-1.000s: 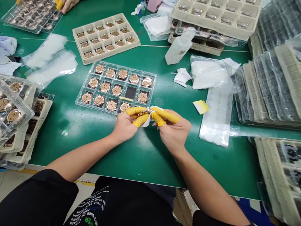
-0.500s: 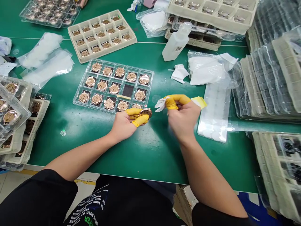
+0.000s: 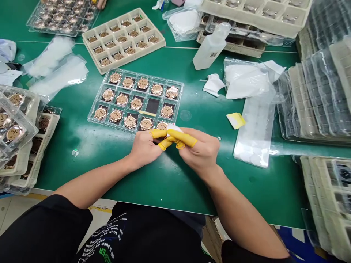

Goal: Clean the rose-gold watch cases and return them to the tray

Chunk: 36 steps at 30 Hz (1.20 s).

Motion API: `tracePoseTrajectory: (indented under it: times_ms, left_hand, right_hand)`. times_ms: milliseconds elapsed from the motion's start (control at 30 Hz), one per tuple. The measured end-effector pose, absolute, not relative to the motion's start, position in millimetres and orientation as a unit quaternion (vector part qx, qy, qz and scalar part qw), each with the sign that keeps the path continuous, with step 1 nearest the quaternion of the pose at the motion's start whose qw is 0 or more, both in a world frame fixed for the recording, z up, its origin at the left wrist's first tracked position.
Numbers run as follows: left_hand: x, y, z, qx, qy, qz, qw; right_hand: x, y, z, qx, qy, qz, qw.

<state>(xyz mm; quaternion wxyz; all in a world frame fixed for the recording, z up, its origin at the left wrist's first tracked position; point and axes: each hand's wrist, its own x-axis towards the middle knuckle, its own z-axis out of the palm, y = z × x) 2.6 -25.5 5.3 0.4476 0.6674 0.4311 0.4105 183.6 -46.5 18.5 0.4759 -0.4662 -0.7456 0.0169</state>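
Note:
My left hand (image 3: 146,148), with yellow finger cots on its fingertips, pinches a round rose-gold watch case that is now mostly hidden behind the fingers. Against it, my right hand (image 3: 196,148), also in yellow finger cots, presses a folded white cloth (image 3: 173,128). The two hands meet just in front of a clear plastic tray (image 3: 105,122). Rose-gold watch cases (image 3: 136,103) lie back side up in its compartments. One compartment (image 3: 152,106) in the middle row shows only its dark bottom, with a yellow strip along its lower edge.
Behind stands a beige tray (image 3: 161,45) of watch cases. A white bottle (image 3: 208,49), wipes (image 3: 214,84) and a yellow sticky pad (image 3: 236,120) are to the right. Stacked trays flank both sides, left (image 3: 41,146) and right (image 3: 309,175). Another person's hand (image 3: 101,3) shows at top left.
My right hand has moved left and down from beside the yellow pad, bringing the white cloth onto the watch case. My left hand has stayed nearly in place.

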Motion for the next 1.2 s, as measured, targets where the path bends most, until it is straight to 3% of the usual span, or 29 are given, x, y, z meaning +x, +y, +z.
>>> tracePoseTrajectory:
  times_ms: [500,767,1000,1100,1200]
  left_hand:
    - [9.5,-28.8,5.8,0.601,0.443,0.442,0.498]
    - [5.8,-26.0,4.9,0.668,0.400,0.478,0.408]
    - [9.4,-24.4,2.3,0.530,0.413,0.512,0.535]
    - [10.3,-19.1,6.1,0.479,0.407,0.528,0.570]
    - [10.8,-14.5,10.4,0.441,0.405,0.543,0.589]
  right_hand:
    - [176.4,-50.9,21.3,-0.542,-0.614,0.098,0.565]
    - [187.4,-48.0,15.8,-0.472,-0.718,0.073,0.507]
    - [182.3,-45.4,23.5,-0.540,-0.638,0.168,0.523]
    - [183.1,-44.4,25.3,-0.574,-0.631,0.175,0.492]
    - [181.6,-43.6,25.6,-0.606,-0.542,0.268,0.517]
